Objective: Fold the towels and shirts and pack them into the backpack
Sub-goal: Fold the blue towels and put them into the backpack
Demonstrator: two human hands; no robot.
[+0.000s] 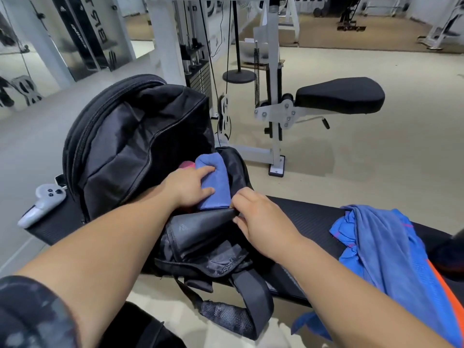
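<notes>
A black backpack [130,146] lies open on a black bench [308,217], its flap thrown back to the left. My left hand [188,187] grips a folded blue towel [216,184] that sits partly inside the bag's opening. A bit of pink cloth [187,165] shows just behind the towel, inside the bag. My right hand [256,217] pinches the near rim of the backpack's opening and holds it back. An unfolded blue shirt with orange trim [391,254] lies in a heap on the bench to the right.
A white handheld controller [42,204] rests on the bench's left end. A gym machine with a black padded seat [341,95] and a weight stack [198,71] stand beyond the bench on the beige floor. Backpack straps [251,297] hang over the near edge.
</notes>
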